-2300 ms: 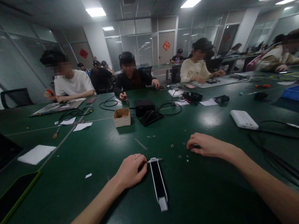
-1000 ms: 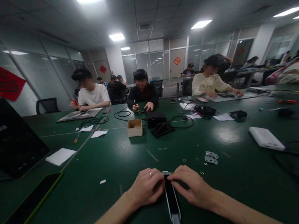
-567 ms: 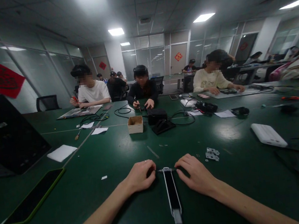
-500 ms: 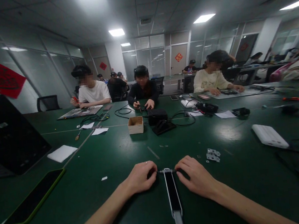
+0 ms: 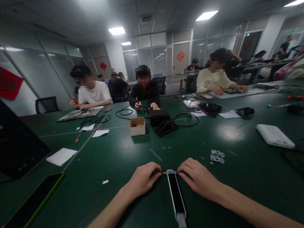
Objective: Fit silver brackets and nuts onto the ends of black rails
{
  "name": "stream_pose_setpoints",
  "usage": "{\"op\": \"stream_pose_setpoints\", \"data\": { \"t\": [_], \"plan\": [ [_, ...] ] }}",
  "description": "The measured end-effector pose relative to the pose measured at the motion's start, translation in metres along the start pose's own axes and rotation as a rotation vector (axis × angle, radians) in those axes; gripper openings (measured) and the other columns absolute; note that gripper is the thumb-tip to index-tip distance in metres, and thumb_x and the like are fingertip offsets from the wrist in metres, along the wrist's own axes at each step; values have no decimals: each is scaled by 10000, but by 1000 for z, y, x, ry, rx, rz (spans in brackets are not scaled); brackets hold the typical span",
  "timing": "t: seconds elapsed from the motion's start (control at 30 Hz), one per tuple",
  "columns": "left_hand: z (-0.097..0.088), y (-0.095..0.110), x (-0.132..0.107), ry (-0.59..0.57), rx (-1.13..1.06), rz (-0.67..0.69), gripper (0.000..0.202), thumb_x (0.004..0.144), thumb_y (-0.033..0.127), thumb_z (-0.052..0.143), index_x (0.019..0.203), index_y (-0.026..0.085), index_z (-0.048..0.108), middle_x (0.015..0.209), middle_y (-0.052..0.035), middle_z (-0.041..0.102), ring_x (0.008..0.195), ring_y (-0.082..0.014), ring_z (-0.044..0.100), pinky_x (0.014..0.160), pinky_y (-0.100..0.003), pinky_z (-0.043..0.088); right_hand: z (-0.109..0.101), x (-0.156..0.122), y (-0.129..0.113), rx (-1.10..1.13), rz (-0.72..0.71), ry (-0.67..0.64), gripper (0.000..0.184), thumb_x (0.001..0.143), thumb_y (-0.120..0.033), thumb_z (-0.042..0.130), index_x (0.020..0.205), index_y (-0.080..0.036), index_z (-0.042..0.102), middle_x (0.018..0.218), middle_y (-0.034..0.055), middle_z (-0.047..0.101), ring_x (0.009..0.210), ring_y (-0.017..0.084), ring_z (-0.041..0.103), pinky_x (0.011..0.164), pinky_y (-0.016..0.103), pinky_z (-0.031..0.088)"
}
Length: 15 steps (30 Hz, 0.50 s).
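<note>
A long, slim black device (image 5: 176, 195) with pale edges lies on the green table in front of me, a silver tab (image 5: 182, 221) at its near end. Thin rod-like pieces (image 5: 164, 173) stick out sideways at its far end. On the left side, my left hand (image 5: 146, 176) pinches one piece between thumb and fingertips. My right hand (image 5: 193, 173) is closed at the fingertips around the opposite piece, which is mostly hidden. Beyond my right hand lie several small silver metal brackets (image 5: 217, 156) and a small ring (image 5: 211, 163).
A phone (image 5: 33, 204) with a green rim and a dark HP-marked panel (image 5: 9, 137) are at left. Ahead stand a small cardboard box (image 5: 137, 127) and a black box (image 5: 159, 117). A white power bank (image 5: 275, 136) lies at right with black cables. Several people work across the table.
My left hand has shifted slightly right, nearer the device's far end. My right hand has barely moved. The view has tilted slightly, and a standing person now shows at far right.
</note>
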<state>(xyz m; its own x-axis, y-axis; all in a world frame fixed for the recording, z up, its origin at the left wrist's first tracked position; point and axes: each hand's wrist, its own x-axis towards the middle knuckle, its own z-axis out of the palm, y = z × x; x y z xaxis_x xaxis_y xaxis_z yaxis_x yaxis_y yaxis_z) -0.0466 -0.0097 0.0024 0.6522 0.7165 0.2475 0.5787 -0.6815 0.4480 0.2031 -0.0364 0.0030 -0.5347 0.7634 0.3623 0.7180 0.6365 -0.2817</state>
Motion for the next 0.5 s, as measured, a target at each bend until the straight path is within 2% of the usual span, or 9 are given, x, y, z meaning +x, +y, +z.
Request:
{"op": "stream_pose_setpoints", "data": {
  "t": [0.23,0.5],
  "plan": [
    [5,-9,1,14,-67,52,187,962,241,458,1000,189,634,955,-34,633,853,-145,600,780,-239,474,2,0,3,30,5,-9,194,922,-150,452,997,-166,630,972,83,636,878,199,574,745,339,495],
    [0,-5,1,-15,-113,64,174,953,232,487,976,176,651,938,-38,646,848,-143,608,778,-235,474,2,-1,4,51,-7,-30,183,929,-166,451,993,-174,622,965,76,638,862,195,588,752,343,503]
  ]
}}
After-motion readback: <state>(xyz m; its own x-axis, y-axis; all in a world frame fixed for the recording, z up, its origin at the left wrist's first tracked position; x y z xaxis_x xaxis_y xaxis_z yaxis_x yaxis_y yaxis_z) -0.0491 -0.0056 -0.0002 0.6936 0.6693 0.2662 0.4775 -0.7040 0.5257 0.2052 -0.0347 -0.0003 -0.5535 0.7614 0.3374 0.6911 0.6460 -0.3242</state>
